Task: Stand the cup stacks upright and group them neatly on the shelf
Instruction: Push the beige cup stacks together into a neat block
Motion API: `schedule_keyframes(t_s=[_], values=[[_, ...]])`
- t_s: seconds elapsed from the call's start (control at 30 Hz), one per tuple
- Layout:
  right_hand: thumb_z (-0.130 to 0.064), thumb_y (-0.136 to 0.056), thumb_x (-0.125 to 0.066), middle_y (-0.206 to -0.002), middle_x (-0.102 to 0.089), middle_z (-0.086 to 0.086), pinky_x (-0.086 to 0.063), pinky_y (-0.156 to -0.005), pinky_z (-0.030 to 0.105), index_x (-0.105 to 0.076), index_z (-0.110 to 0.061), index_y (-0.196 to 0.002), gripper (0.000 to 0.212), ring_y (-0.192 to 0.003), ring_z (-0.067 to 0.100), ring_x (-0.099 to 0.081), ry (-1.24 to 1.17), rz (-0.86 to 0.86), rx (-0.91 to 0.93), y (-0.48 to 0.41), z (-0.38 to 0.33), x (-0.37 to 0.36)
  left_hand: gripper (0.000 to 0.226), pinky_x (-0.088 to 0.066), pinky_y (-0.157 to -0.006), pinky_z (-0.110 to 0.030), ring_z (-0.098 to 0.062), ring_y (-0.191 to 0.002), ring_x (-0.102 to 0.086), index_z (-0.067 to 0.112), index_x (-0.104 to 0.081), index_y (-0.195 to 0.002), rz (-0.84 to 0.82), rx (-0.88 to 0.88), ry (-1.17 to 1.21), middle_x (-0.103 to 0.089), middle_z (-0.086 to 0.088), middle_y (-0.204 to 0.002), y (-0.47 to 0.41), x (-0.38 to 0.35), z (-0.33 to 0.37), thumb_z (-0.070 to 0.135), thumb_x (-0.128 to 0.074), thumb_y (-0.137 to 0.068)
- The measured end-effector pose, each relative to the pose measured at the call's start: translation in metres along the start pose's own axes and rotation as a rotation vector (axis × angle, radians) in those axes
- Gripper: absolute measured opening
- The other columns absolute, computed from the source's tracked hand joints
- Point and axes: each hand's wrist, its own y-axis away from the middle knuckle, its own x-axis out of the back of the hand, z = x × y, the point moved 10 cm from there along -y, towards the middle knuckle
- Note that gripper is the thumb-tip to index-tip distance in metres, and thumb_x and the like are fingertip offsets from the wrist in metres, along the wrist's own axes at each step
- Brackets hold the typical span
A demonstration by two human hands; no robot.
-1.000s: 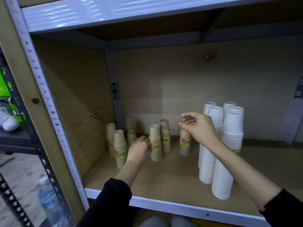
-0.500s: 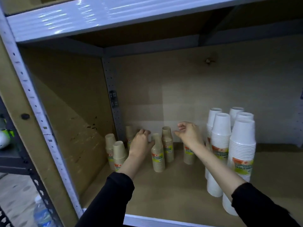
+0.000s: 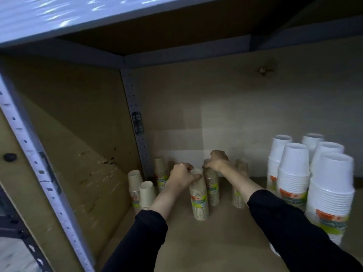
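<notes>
**A:** What does the shelf [image 3: 196, 244] carry?

**B:** Two groups of nested cups, all standing upright. We count five white cup stacks [image 3: 293, 173] clustered toward the right edge of the board, each touching or just beside its neighbour. The nearer ones show a coloured label band. Six shorter brown cup stacks [image 3: 147, 195] stand toward the rear-left corner. Three sit close to the corner post [image 3: 137, 122], and three more are spread out toward the middle.

**A:** And the hands?

**B:** Both arms reach in over the front edge, in dark sleeves [image 3: 149, 228]. The left hand [image 3: 181, 176] has its fingers curled over the top of the front brown stack [image 3: 198, 199], with the thumb against the rim. The right hand [image 3: 218, 162] is knuckles-up just behind it, its fingers bent down onto the top of the second brown stack [image 3: 213, 191] (motion blur hides how firm the grip is). These two stacks stand just beside each other. The last brown stack [image 3: 241, 167] is partly hidden behind the right forearm.
</notes>
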Motion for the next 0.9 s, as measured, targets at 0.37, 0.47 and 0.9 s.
schedule_keyframes(t_s=[0.37,0.47,0.9], values=[[-0.019,-0.075,-0.073,-0.109,-0.065,0.016,-0.04,-0.067,0.021,-0.064,-0.001,-0.102,0.034,-0.104,0.027,-0.063,-0.11,0.078,-0.037,0.026,0.022,0.022,0.045,-0.05,-0.087,-0.032,-0.028,-0.105,-0.062,0.0,-0.064,-0.112,0.045,0.0,0.02,-0.067,-0.016,-0.115,0.003,0.02,-0.001,0.023,-0.073,-0.075],[-0.017,-0.072,-0.075,-0.114,-0.067,0.016,-0.04,-0.065,0.021,-0.066,0.001,-0.105,0.039,-0.104,0.026,-0.063,-0.086,0.073,-0.025,0.042,0.025,0.03,0.043,-0.05,-0.087,-0.032,-0.028,-0.104,-0.062,0.0,-0.065,-0.111,0.051,-0.019,0.032,-0.067,-0.016,-0.114,0.009,0.024,0.005,0.022,-0.074,-0.075],[-0.026,-0.064,-0.081,-0.109,-0.07,0.013,-0.049,-0.087,0.03,-0.069,-0.003,-0.1,0.044,-0.103,0.026,-0.062,-0.017,0.046,0.008,0.069,0.027,0.025,0.043,-0.051,-0.085,-0.029,-0.026,-0.103,-0.064,0.001,-0.066,-0.11,-0.019,-0.051,0.026,-0.067,-0.015,-0.114,0.029,0.008,0.018,0.022,-0.076,-0.074]])
